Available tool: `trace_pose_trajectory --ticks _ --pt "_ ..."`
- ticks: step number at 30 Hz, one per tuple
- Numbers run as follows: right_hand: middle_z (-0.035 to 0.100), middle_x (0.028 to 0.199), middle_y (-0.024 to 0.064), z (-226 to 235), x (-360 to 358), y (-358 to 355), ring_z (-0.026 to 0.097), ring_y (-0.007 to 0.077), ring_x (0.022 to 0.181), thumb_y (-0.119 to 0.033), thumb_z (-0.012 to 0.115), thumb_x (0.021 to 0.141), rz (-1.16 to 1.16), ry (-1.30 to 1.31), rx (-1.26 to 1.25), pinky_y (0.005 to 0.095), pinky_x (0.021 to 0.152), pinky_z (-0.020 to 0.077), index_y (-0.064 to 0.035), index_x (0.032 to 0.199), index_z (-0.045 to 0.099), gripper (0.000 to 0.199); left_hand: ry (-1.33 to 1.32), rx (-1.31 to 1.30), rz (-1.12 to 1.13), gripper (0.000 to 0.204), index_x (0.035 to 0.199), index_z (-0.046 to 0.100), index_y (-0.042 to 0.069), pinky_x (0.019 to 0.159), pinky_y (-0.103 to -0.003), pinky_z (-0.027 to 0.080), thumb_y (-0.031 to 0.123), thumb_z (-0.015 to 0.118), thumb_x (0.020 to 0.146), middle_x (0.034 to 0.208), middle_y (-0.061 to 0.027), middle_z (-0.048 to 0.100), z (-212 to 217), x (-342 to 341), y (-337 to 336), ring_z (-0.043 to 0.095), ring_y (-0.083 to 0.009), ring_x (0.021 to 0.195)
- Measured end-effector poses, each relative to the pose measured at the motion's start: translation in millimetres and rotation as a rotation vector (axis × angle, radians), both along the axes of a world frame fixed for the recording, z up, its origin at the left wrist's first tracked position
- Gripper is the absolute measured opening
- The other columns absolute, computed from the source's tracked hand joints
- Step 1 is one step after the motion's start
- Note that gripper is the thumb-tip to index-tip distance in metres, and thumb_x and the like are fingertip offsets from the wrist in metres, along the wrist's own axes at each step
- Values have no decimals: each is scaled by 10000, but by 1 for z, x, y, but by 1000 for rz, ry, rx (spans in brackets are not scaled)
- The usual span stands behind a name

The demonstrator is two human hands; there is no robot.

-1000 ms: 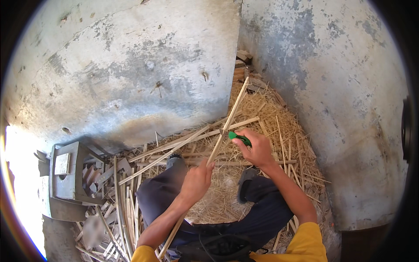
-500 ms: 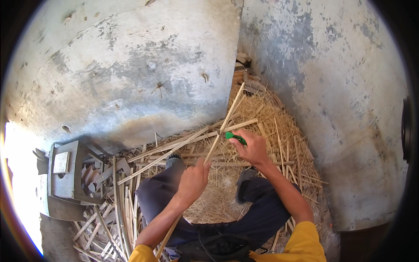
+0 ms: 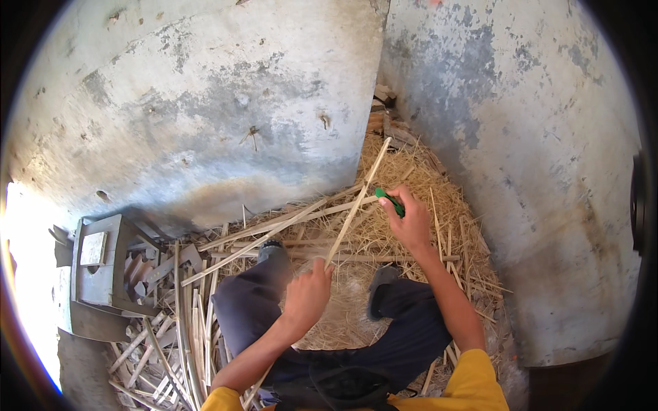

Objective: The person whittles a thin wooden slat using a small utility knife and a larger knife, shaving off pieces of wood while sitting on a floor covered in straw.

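Green handle [image 3: 392,204], tan strip [image 3: 356,207], yellow sleeves [image 3: 474,382]

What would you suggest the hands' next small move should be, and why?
I'd probably bring the green-handled tool lightly against the pale strip: the left hand grips the strip, a long stretch extends beyond that grip, and the right hand holds the tool close beside it, though contact is hard to make out.

A pale slender strip [image 3: 353,214] slants up rightward, a tilted green-handled tool [image 3: 389,201] just beside it
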State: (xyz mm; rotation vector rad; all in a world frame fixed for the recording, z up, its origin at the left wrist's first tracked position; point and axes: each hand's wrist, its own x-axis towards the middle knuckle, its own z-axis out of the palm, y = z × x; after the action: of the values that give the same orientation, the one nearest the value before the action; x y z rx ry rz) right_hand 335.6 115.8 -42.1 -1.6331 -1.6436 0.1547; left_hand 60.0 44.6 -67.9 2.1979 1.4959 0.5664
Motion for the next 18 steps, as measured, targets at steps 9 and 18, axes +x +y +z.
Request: trace_pose_trajectory --ticks 9,18 --pt "769 831 102 -6 3 2 750 235 685 -358 738 1026 125 -140 274 365 587 537 -75 1088 720 291 -51 -18 -50 262 1082 505 34 535 -604 496 288 561 1116 635 -244 640 4 -18 -10 643 -495 598" --pt "709 773 33 -19 14 9 598 108 641 -284 733 1031 284 402 -29 292 607 443 -37 1115 690 265 -147 -68 -75 298 1064 534 22 595 -615 504 314 584 1104 653 -254 638 19 -22 -13 656 -509 658"
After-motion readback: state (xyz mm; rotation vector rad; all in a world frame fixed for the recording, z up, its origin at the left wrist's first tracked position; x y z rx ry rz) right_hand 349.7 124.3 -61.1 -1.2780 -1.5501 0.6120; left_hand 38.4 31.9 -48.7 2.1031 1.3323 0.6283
